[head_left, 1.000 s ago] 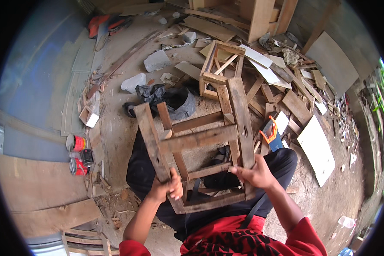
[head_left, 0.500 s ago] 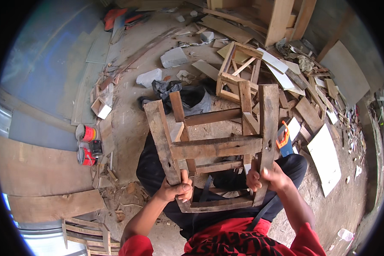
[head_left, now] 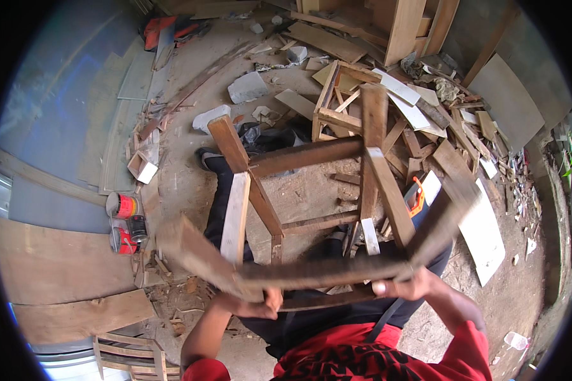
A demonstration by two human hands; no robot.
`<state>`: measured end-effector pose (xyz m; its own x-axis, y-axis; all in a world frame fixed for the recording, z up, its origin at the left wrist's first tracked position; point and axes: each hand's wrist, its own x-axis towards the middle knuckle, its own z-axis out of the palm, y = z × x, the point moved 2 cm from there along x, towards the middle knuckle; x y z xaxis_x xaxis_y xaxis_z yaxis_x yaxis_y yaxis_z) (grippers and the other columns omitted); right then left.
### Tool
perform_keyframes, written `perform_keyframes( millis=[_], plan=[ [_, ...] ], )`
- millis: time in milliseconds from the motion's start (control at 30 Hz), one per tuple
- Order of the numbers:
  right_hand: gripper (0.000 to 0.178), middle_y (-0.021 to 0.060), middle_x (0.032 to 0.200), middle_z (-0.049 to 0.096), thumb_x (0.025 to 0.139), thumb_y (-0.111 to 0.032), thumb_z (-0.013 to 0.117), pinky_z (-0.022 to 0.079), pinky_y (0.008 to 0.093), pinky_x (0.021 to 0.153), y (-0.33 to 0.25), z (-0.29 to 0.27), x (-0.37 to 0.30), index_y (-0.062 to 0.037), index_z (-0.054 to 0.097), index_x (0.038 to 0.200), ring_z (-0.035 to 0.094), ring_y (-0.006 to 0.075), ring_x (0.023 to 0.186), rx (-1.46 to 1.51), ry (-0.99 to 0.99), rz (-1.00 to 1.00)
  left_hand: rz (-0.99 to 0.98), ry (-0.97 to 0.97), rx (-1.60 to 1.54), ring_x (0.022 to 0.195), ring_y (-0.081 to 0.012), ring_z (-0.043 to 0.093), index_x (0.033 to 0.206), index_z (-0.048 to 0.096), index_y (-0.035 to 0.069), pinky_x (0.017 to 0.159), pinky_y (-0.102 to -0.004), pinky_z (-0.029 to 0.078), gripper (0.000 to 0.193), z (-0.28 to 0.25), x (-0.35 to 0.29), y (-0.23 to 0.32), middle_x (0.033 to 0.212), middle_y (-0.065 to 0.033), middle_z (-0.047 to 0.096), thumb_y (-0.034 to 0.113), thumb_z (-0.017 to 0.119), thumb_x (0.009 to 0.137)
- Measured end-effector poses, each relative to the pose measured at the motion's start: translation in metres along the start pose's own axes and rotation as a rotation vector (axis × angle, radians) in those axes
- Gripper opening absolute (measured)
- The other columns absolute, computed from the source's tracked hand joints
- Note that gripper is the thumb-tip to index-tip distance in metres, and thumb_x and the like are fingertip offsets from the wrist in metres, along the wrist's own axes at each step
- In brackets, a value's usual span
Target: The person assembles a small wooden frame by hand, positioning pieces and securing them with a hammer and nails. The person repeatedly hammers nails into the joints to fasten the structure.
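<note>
A wooden stool-like frame [head_left: 311, 157], made of worn square legs and crossbars, is tilted above my lap. Its near legs and crossbar are smeared by motion. My left hand [head_left: 251, 306] grips the frame's near left side, fingers wrapped round the wood. On the near right side my right hand [head_left: 408, 286] holds it too, thumb along the lower bar. Pale battens run along the frame's sides. Just past its right side lies a hand saw [head_left: 417, 198] with an orange handle and a blue blade, partly hidden by a leg.
Another wooden frame [head_left: 321, 98] stands beyond, among scrap boards. A white panel [head_left: 483, 238] lies to the right. Red and black paint cans [head_left: 126, 206] stand at left, near a slatted wooden piece [head_left: 130, 355]. Pale blocks [head_left: 248, 87] lie farther off.
The frame has tipped, its near legs swinging down toward me and its far side now showing more openly. Both hands have stayed on it, moving slightly lower.
</note>
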<state>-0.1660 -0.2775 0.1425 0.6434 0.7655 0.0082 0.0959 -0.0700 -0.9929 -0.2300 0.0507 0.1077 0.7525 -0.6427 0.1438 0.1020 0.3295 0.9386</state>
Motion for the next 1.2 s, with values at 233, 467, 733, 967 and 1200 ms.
perform_keyframes(
  millis=[233, 467, 733, 967, 1200],
  plan=[
    [0.035, -0.0011, 0.054, 0.037, 0.097, -0.026, 0.064, 0.032, 0.0298, 0.043, 0.002, 0.002, 0.056, -0.0066, 0.047, 0.074, 0.038, 0.0109, 0.043, 0.797, 0.265, 0.240, -0.021, 0.681, -0.479, 0.044, -0.0152, 0.045, 0.089, 0.051, 0.007, 0.049, -0.0302, 0.038, 0.070, -0.029, 0.022, 0.003, 0.061, -0.0043, 0.049, 0.075, 0.035, 0.093],
    [0.038, -0.0011, 0.052, 0.036, 0.097, -0.026, 0.064, 0.032, 0.0307, 0.044, 0.015, 0.015, 0.068, -0.0063, 0.045, 0.072, 0.036, 0.0115, 0.041, 0.716, 0.298, 0.318, -0.120, 1.100, -0.302, 0.046, -0.0158, 0.047, 0.089, 0.054, 0.006, 0.045, -0.0285, 0.038, 0.068, -0.036, 0.021, -0.011, 0.063, -0.0036, 0.049, 0.072, 0.037, 0.094],
    [0.026, -0.0017, 0.056, 0.046, 0.094, -0.021, 0.070, 0.035, 0.0281, 0.043, 0.013, 0.030, 0.083, 0.0007, 0.057, 0.090, 0.042, 0.0068, 0.047, 0.361, 0.299, 0.303, -0.008, 1.296, -0.100, 0.125, -0.0213, 0.043, 0.131, 0.050, 0.004, 0.106, -0.0361, 0.030, 0.048, -0.053, 0.022, -0.033, 0.132, -0.0100, 0.050, 0.041, 0.054, 0.100],
    [0.035, 0.0229, 0.073, 0.067, 0.089, -0.028, 0.068, 0.052, 0.0393, 0.067, 0.001, 0.031, 0.093, 0.0075, 0.067, 0.095, 0.070, 0.0281, 0.070, -0.194, 0.205, 0.365, 0.161, 1.212, 0.357, 0.142, -0.0280, 0.033, 0.142, 0.041, 0.003, 0.116, -0.0452, 0.023, 0.055, -0.042, 0.031, -0.005, 0.148, -0.0150, 0.043, 0.037, 0.052, 0.101],
    [0.036, 0.0264, 0.066, 0.064, 0.085, -0.024, 0.069, 0.054, 0.0423, 0.064, 0.031, 0.041, 0.094, 0.0104, 0.065, 0.092, 0.069, 0.0394, 0.068, -0.318, 0.271, 0.301, 0.291, 0.862, 0.209, 0.130, -0.0338, 0.049, 0.144, 0.035, -0.002, 0.109, -0.0479, 0.036, 0.068, -0.028, 0.068, 0.024, 0.138, -0.0270, 0.049, 0.049, 0.046, 0.101]
  ],
)
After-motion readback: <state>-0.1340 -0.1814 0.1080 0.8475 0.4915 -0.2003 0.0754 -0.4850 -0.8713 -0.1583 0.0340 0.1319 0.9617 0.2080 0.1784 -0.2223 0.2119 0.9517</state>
